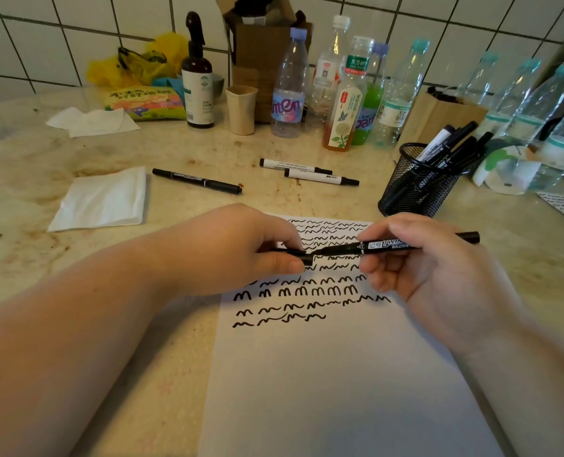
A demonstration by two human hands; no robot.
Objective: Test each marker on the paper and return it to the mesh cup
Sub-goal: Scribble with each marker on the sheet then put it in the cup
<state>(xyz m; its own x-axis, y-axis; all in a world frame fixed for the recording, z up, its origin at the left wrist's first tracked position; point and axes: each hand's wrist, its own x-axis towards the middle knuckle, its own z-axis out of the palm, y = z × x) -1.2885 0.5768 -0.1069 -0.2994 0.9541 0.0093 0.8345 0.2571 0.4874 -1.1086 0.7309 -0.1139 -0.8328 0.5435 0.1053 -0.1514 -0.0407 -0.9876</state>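
Marker in hand: my right hand (pixel 416 258) grips a black twin-tip marker with white lettering (pixel 406 244), held level over the sheet, its nib pointing left.
Cap: my left hand (pixel 241 249) pinches the small black cap (pixel 302 255) right at the nib; I cannot tell whether it is coming off or going on.
Paper: the white sheet of paper (pixel 323 374) carries many rows of black squiggles on its upper half; the lower half is bare.
Done, I judge: several markers stand in the black wire-mesh cup (pixel 416 189), just beyond the sheet's far right corner.
Left, I judge: one slim black marker (pixel 196 181) and two white-barrelled markers (pixel 307 171) lie on the beige stone counter (pixel 26 192), apparently still waiting.
Hard to see: the nib itself and the upper-left squiggles sit behind my left hand.
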